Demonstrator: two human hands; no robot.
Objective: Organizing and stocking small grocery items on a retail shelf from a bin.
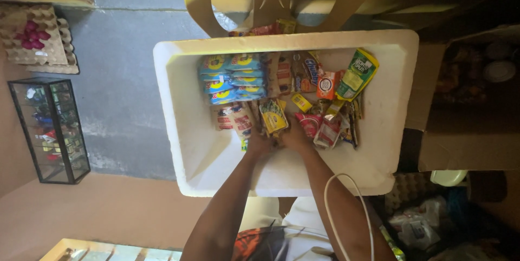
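A white foam box [189,147] lies below me, holding many small snack packets. Both my arms reach into it. My left hand [259,143] rests at the near edge of the pile, its fingers on a yellow packet [273,116] and a pale packet [238,119]. Beside it, my right hand [297,137] touches a red packet [310,124]. Whether either hand grips a packet is hidden by the fingers. Blue and yellow packets [233,79] are stacked at the far left of the pile, and a green packet [357,74] leans at the far right.
A tan plastic chair [281,1] stands beyond the box. A glass display case [51,131] and egg trays [40,39] with pink eggs are at the left. Cardboard boxes [466,109] stand at the right. A white cable [346,207] loops over my right arm.
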